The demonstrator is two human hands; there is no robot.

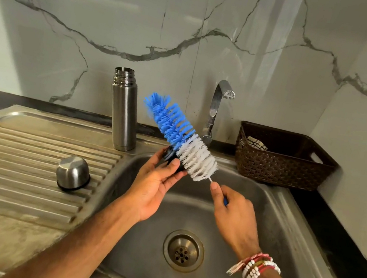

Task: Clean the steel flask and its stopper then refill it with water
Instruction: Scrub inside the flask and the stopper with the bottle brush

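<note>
Over sink (284, 228): left hand (155, 185) holds dark stopper (169, 157), fingers (174, 165) curled round it. Right hand (232, 210) pinches brush (178, 135) handle, bristles against stopper. Flask (124, 109) upright, open, behind on draining board (16, 159). Risks: hard scrub knocks stopper into basin; long brush tip swings, topples flask.

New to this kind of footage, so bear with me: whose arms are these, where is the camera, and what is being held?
No machine: a camera worn on a person's head looks down at their bare arms over a steel sink basin. The left hand holds a dark round stopper; the right hand grips the handle of a blue-and-white bottle brush. The open steel flask stands upright beside the basin; its steel cup lid lies mouth-down on the ribbed drainboard. A brown woven basket sits further right.
</note>
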